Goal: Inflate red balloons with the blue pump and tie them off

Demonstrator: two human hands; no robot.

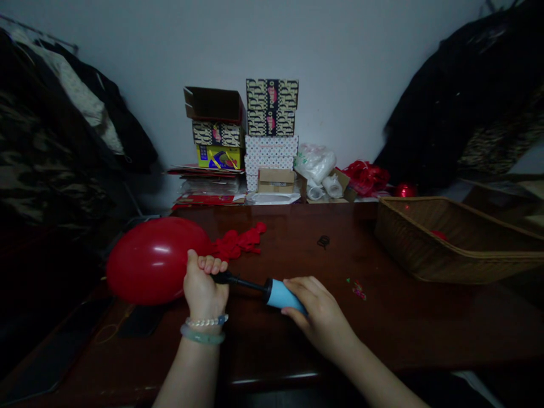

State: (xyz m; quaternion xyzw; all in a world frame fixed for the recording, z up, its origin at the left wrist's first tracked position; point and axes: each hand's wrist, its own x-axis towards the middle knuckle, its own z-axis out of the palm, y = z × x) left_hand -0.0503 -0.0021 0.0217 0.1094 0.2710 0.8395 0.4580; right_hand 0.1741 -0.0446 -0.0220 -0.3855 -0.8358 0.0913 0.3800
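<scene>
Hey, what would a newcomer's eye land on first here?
A large, shiny red balloon at left, against the left grip, draws the eye first. Then comes the blue-and-black hand pump, reaching from that grip to the right grip, over the brown table. Behind, patterned boxes stand stacked before the wall.

Bare left hand (pixel 208 288) left of centre, fingers (pixel 212 264) curled tight, thumb (pixel 192 260) up, left forearm (pixel 191 365) rising from the frame's bottom edge, bare right hand (pixel 322 317) right of centre, fingers (pixel 302 290) bent in grip, right forearm (pixel 376 374) slanting from lower right
</scene>
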